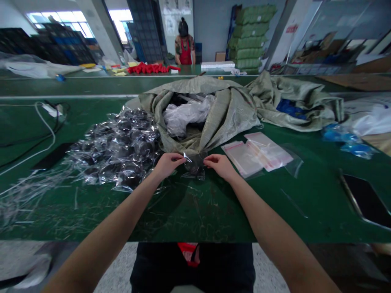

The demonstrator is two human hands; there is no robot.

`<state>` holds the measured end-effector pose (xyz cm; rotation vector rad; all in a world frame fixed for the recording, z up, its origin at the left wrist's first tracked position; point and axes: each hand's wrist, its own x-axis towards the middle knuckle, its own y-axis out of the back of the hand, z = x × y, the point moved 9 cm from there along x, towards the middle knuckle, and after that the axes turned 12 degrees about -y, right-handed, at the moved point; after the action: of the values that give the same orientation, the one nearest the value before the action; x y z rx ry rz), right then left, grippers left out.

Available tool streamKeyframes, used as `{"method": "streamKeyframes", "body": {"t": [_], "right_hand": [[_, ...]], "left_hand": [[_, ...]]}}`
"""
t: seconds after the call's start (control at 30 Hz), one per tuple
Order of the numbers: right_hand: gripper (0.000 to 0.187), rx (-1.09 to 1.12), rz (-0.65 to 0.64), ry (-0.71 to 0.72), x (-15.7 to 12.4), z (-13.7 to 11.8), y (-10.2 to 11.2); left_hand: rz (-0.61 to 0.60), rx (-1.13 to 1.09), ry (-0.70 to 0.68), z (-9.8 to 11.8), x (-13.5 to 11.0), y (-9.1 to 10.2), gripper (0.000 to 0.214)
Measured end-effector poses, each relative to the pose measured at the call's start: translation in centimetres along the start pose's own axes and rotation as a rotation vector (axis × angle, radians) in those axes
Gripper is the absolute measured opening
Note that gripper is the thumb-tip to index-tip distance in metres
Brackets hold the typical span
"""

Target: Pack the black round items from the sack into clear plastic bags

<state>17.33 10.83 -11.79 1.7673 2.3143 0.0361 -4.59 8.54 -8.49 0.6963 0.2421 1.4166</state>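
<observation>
Evidently, from the head view, the small clear packet [194, 166] with something dark inside lies on the green table [195, 221], right in front of the person, between the two hands and just before the mouth of the open woven sack [233, 112]. Holding it by opposite sides probably keeps the slippery film taut and level. The heap of wrapped dark pieces [125, 142] sits just beyond the left hand [166, 165], and the flat clear bags [259, 154] lie beside the right hand [221, 165]; each seems placed for a short reach.

Both forearms come up from the lower corners and slant inward, nearly mirroring each other, with the hands low over the table. Each grip is a light pinch, thumb against fingertips: the left on the packet's left edge, the right on its right edge.
</observation>
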Motion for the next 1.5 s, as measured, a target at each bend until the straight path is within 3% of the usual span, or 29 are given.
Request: {"method": "streamKeyframes", "body": {"t": [0.17,0.33,0.43,0.6,0.83,1.07,1.5], "right_hand": [[0.013,-0.115,0.074,0.102,-0.4,-1.0,0.1],[0.012,-0.09,0.066,0.147,-1.0,-1.5,-0.4],[0.011,-0.062,0.053,0.149,-1.1,-1.5,-0.6],[0.011,-0.095,0.074,0.198,-1.0,-1.4,-0.5],[0.011,-0.159,0.084,0.266,-1.0,-1.5,-0.4],[0.011,-0.181,0.094,0.278,-1.2,-1.8,-0.3],[0.01,-0.207,0.093,0.225,-1.2,-1.9,-0.2]], "left_hand": [[0.041,0.043,-0.024,-0.1,-0.1,0.8,0.029],[0.044,0.014,0.008,0.3,-0.6,1.0,0.028],[0.085,-0.164,0.198,-0.3,-1.5,1.1,0.031],[0.064,-0.692,0.565,-1.0,-2.5,-0.9,0.047],[-0.007,-0.76,0.764,-1.1,-2.3,-1.9,0.043],[-0.031,-0.867,0.782,-1.2,-2.3,-2.7,0.026],[0.002,-0.851,0.624,-1.1,-2.7,-2.5,0.011]]}}
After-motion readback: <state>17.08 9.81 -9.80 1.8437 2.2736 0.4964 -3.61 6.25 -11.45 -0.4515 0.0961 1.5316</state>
